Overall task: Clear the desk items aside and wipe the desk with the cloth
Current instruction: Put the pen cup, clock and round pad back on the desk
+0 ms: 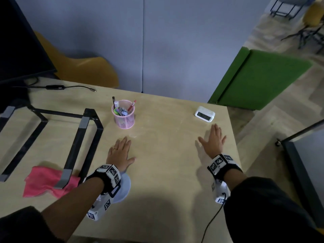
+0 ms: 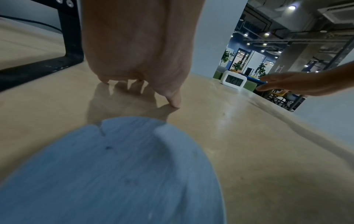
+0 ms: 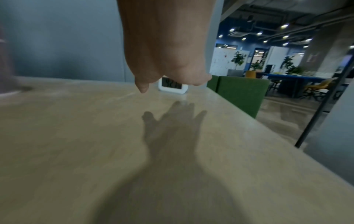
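Hands first: left hand (image 1: 121,152) flat on the table (image 1: 166,199), fingers straight, grip empty; right hand (image 1: 213,140) spread above it, grip empty too. One pink cloth (image 1: 44,183) lies left of the left hand, partly pinned under the black stand (image 1: 82,137); probably soft and light, so slide it free, pinch a loose edge. One blue disc (image 2: 114,174) under the left wrist. One mesh pen cup (image 1: 123,114) beyond the left hand: light, tippy, hold round the wall. One white clock (image 1: 204,114) just past the right hand: rigid, grasp its sides.
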The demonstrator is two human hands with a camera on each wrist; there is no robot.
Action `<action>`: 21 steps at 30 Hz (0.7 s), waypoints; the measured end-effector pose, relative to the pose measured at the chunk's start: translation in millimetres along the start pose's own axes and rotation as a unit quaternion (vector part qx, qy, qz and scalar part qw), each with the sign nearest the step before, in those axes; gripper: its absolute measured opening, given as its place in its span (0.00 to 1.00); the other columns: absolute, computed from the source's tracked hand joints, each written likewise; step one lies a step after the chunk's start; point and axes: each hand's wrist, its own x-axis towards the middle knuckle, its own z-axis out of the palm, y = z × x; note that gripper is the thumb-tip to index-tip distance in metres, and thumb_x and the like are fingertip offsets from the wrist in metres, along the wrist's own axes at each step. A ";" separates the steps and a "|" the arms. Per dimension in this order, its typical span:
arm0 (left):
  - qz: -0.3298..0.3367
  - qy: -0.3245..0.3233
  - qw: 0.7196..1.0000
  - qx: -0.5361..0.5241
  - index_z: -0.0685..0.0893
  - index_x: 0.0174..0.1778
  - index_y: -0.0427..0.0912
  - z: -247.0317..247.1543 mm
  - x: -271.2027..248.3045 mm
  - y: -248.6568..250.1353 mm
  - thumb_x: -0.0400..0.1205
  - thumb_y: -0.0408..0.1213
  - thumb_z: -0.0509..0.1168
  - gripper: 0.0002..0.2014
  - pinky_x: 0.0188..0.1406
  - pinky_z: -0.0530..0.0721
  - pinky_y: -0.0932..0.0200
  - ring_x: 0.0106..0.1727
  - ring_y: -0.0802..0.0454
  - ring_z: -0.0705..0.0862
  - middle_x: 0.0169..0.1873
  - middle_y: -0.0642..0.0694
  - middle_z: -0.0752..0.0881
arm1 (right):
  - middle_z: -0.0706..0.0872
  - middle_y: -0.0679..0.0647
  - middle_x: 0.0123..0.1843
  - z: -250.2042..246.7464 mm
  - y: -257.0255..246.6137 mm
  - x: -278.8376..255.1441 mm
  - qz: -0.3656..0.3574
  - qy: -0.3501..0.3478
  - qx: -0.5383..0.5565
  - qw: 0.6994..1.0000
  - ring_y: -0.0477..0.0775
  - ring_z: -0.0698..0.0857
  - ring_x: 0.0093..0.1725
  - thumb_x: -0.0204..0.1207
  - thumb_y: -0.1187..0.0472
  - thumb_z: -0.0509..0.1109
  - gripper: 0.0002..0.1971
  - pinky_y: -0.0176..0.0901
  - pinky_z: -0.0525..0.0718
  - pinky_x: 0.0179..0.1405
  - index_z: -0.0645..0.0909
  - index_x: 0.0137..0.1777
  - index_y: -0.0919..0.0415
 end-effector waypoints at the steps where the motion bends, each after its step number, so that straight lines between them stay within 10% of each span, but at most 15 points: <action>1: -0.002 0.002 1.000 -0.002 0.48 0.83 0.49 1.1 3.8 -0.2 0.80 0.58 0.60 0.40 0.80 0.54 0.44 0.85 0.45 0.45 0.84 0.51 0.42 | 0.51 0.57 0.84 -5.8 -0.1 16.4 0.002 0.011 -0.001 1.000 0.58 0.48 0.84 0.76 0.51 0.69 0.42 0.66 0.42 0.80 0.50 0.81 0.65; 11: -0.036 0.023 0.999 0.006 0.45 0.83 0.50 13.8 7.5 5.8 0.81 0.54 0.60 0.40 0.81 0.52 0.44 0.85 0.46 0.42 0.83 0.52 0.37 | 0.65 0.58 0.79 -20.4 -4.7 122.9 -0.008 -0.005 -0.022 1.000 0.60 0.64 0.79 0.76 0.59 0.70 0.33 0.68 0.47 0.79 0.60 0.78 0.62; 15: -0.006 0.064 0.997 0.044 0.72 0.72 0.42 20.7 11.0 0.2 0.53 0.55 0.83 0.51 0.52 0.84 0.38 0.68 0.37 0.81 0.75 0.44 0.74 | 0.77 0.64 0.68 1.0 -4.1 132.3 -0.013 -0.003 -0.007 1.000 0.67 0.76 0.67 0.75 0.65 0.69 0.22 0.65 0.62 0.72 0.71 0.69 0.65; 21: -0.022 0.051 0.998 0.034 0.73 0.67 0.45 23.3 13.2 -2.4 0.45 0.58 0.83 0.53 0.43 0.87 0.41 0.61 0.39 0.86 0.67 0.45 0.83 | 0.80 0.66 0.60 6.5 -12.2 118.7 -0.012 0.024 0.015 1.000 0.69 0.79 0.60 0.75 0.69 0.68 0.14 0.61 0.73 0.58 0.73 0.59 0.69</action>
